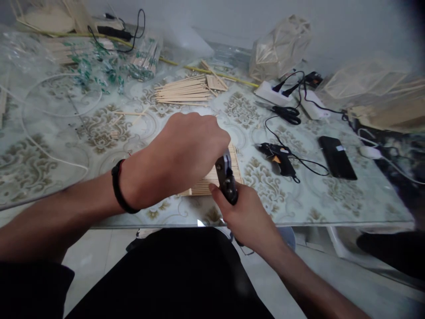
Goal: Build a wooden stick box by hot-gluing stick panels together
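Note:
My right hand (249, 217) is wrapped round the handles of a pair of cutters (227, 175), a dark tool with a metal head. The tool head points away from me, beside my left hand (179, 153). That hand is closed, knuckles up, and its fingers are hidden beneath it, so what they grip does not show. Under both hands lies a flat panel of thin wooden sticks (202, 186) set side by side, close to the table's front edge. My left hand covers much of the panel.
Behind my hands lies a pile of loose wooden sticks (184, 91). To the right are a glue gun (279, 157) with its cable, scissors (282, 112), a phone (337, 157) and a power strip (274, 94). Plastic-wrapped stick bundles (144, 57) lie back left on the table (312, 199).

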Tool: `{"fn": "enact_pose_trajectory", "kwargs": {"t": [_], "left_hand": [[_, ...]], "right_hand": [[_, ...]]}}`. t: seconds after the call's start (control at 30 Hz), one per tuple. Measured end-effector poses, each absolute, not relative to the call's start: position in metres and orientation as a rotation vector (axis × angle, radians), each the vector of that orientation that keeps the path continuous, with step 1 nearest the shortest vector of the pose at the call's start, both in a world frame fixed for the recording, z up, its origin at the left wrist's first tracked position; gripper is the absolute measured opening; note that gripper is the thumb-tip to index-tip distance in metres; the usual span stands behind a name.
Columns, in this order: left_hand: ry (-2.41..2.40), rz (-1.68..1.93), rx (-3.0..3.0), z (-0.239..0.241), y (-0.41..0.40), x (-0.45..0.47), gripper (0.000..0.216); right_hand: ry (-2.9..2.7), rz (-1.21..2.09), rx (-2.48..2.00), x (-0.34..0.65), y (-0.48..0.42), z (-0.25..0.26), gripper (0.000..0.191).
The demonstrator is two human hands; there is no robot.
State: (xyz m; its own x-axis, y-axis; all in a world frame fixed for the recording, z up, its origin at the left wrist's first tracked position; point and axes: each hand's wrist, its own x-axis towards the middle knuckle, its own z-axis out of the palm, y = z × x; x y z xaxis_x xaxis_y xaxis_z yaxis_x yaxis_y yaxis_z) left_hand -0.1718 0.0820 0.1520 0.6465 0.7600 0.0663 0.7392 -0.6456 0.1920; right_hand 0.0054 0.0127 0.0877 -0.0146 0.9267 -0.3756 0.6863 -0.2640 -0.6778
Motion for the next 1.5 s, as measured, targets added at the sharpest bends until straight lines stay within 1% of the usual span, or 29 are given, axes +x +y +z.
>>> {"fn": "enact_pose_trajectory", "kwargs": {"t": [0.03,0.13,0.2,0.3,0.43,0.53,0.7,0.8,0.93,1.0,1.1,1.23,1.37,1.43,1.47,1.5], "left_hand": [[1.238,0.186,2.757,0.152,0.082,-0.172,0.04],[1.283,-0.017,2.844,0.147,0.087,-0.174,0.031],[1.312,-0.117,2.882,0.142,0.091,-0.174,0.031],[1.341,-0.127,2.898,0.139,0.093,-0.174,0.031],[1.353,-0.226,2.848,0.146,0.093,-0.172,0.028],[1.369,-0.31,2.805,0.153,0.092,-0.169,0.028],[1.419,-0.4,2.71,0.157,0.092,-0.164,0.032],[1.407,-0.385,2.714,0.155,0.094,-0.164,0.03],[1.39,-0.269,2.718,0.149,0.099,-0.17,0.032],[1.368,-0.171,2.698,0.147,0.101,-0.177,0.03],[1.284,0.064,2.662,0.146,0.104,-0.19,0.02],[1.23,0.307,2.519,0.141,0.103,-0.208,0.03],[1.192,0.377,2.245,0.126,0.093,-0.23,0.035],[1.123,0.375,2.146,0.114,0.084,-0.24,0.051],[1.082,0.386,2.11,0.106,0.078,-0.243,0.065],[1.063,0.415,2.08,0.099,0.072,-0.245,0.086]], "right_hand": [[-1.652,1.145,-1.993,0.008,0.014,0.086,0.038],[-1.476,1.215,-2.024,0.021,0.02,0.085,0.044],[-1.338,1.267,-1.974,0.032,0.024,0.089,0.047],[-1.26,1.274,-1.833,0.043,0.029,0.098,0.041],[-1.349,1.235,-1.672,0.036,0.04,0.106,0.035],[-1.469,1.198,-1.62,0.026,0.05,0.104,0.035],[-1.548,1.13,-1.535,0.021,0.064,0.093,0.028],[-1.585,1.126,-1.496,0.023,0.069,0.088,0.022],[-1.618,1.13,-1.475,0.024,0.072,0.086,0.017],[-1.617,1.118,-1.475,0.027,0.072,0.088,0.018],[-1.535,1.091,-1.498,0.037,0.074,0.092,0.022],[-1.371,1.028,-1.588,0.061,0.088,0.094,0.021],[-1.379,0.962,-1.752,0.08,0.12,0.082,0.017],[-1.449,0.948,-1.842,0.084,0.14,0.075,0.016],[-1.489,0.936,-1.878,0.084,0.15,0.072,0.016],[-1.529,0.919,-1.907,0.084,0.16,0.07,0.015]]}}
